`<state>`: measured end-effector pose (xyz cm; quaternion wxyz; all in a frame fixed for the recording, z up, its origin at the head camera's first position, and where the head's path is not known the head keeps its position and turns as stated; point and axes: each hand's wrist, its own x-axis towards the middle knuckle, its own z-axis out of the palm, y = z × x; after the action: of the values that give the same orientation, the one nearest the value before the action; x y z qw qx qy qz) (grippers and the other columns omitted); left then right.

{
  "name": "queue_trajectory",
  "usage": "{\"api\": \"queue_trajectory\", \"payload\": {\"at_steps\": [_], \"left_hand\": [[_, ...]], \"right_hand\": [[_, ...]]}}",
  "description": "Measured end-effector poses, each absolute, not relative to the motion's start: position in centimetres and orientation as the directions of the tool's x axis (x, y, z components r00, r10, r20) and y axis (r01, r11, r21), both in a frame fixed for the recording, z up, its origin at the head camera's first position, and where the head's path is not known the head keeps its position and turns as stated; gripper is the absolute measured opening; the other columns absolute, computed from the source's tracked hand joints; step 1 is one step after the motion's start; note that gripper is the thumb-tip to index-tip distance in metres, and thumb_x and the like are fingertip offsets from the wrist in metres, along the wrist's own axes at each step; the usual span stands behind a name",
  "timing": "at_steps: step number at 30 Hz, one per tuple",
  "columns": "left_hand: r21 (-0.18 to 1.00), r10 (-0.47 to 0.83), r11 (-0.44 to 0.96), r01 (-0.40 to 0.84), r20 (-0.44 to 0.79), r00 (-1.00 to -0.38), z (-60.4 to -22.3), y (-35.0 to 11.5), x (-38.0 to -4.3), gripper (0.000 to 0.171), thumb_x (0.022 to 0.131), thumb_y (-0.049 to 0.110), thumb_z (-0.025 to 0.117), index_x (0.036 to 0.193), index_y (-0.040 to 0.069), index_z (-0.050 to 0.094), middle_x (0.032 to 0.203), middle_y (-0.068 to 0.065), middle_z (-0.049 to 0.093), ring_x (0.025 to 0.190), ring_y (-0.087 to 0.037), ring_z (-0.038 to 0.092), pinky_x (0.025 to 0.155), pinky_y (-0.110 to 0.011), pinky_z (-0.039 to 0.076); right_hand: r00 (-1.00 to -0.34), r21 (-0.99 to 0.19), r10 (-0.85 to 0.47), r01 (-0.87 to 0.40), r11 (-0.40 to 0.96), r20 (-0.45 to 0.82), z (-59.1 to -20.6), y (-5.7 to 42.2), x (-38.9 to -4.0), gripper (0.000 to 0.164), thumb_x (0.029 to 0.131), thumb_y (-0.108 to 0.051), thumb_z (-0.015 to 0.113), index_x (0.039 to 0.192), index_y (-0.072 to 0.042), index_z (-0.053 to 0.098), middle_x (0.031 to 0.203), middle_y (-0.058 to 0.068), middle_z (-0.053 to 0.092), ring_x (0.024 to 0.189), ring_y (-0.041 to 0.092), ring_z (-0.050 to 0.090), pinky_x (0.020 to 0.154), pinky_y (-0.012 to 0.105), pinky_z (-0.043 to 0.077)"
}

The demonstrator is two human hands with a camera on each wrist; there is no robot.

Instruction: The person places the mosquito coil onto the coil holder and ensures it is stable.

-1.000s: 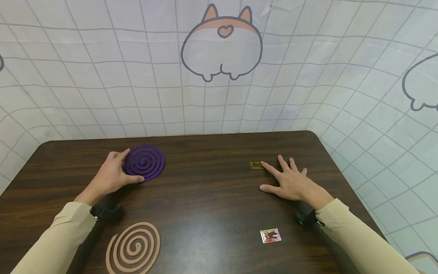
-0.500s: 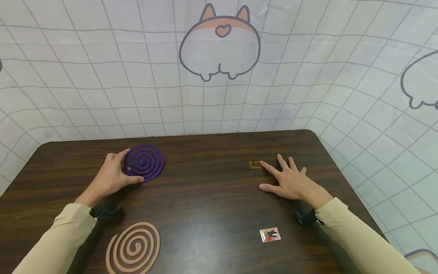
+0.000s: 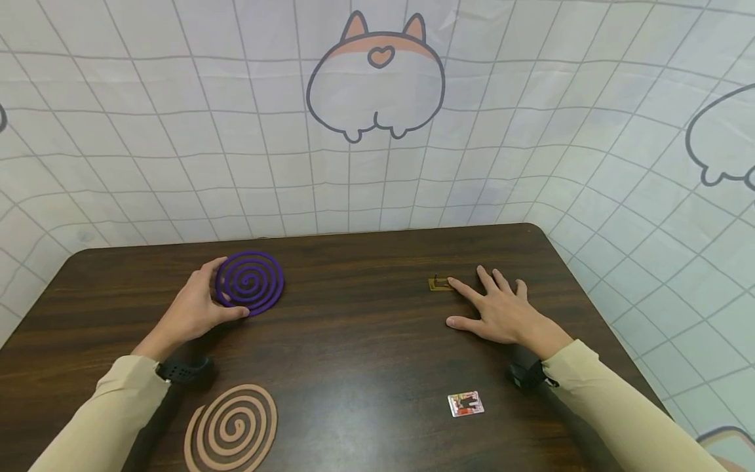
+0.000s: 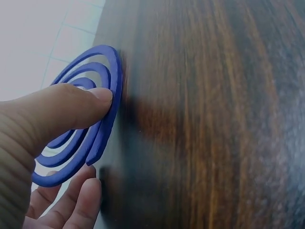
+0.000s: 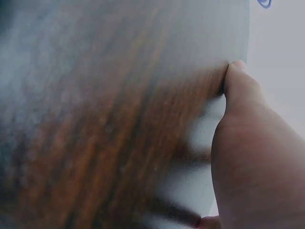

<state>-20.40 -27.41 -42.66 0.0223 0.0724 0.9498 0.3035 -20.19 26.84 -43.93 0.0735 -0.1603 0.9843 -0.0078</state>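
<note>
A purple mosquito coil (image 3: 250, 282) is in my left hand (image 3: 191, 305) at the back left of the dark wooden table. The thumb (image 4: 88, 102) lies over its rim, and other fingers (image 4: 83, 205) curl round below it. One fingertip shows through the coil's gaps in the head view. My right hand (image 3: 498, 309) is spread over the table at the back right, its index fingertip touching a small brass-coloured stand (image 3: 439, 284) with a thin upright prong. Part of the stand is hidden under that finger. The right wrist view shows the thumb (image 5: 240, 88) on the tabletop.
A tan mosquito coil (image 3: 231, 429) lies at the front left of the table (image 3: 354, 341). Towards the front right there is a small printed card (image 3: 466, 404). A white grid curtain (image 3: 248, 144) with cartoon drawings hangs behind the table and along its right side.
A fingertip of the left hand has come into sight through the purple coil's gaps. The right hand keeps its place at the brass stand, with its outer fingers drawn in slightly.
</note>
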Motion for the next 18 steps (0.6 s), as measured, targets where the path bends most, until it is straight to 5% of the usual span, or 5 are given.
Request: {"api": "queue_trajectory", "payload": {"at_steps": [12,18], "left_hand": [[0.641,0.161,0.76,0.105,-0.028,-0.987,-42.63,-27.33,-20.15,0.116,0.084,0.029,0.088,0.164,0.003,0.008,0.148,-0.034,0.045,0.122,-0.05,0.062,0.101,-0.065,0.048],[0.681,0.16,0.726,0.099,-0.027,-0.987,-42.81,-27.23,-20.15,0.113,0.085,0.022,0.087,0.164,0.003,0.008,0.147,-0.032,0.046,0.121,-0.046,0.064,0.095,-0.046,0.055]], "right_hand": [[-0.937,-0.039,-0.33,-0.327,0.944,-0.116,-44.21,26.92,-20.29,0.081,0.095,-0.081,0.041,0.164,-0.041,0.024,0.169,0.027,0.025,0.152,0.051,0.03,0.103,0.082,0.035],[-0.938,-0.025,-0.332,-0.331,0.943,-0.096,-44.28,26.9,-20.22,0.082,0.094,-0.081,0.043,0.163,-0.04,0.026,0.164,0.024,0.032,0.146,0.051,0.037,0.093,0.075,0.043]]}}
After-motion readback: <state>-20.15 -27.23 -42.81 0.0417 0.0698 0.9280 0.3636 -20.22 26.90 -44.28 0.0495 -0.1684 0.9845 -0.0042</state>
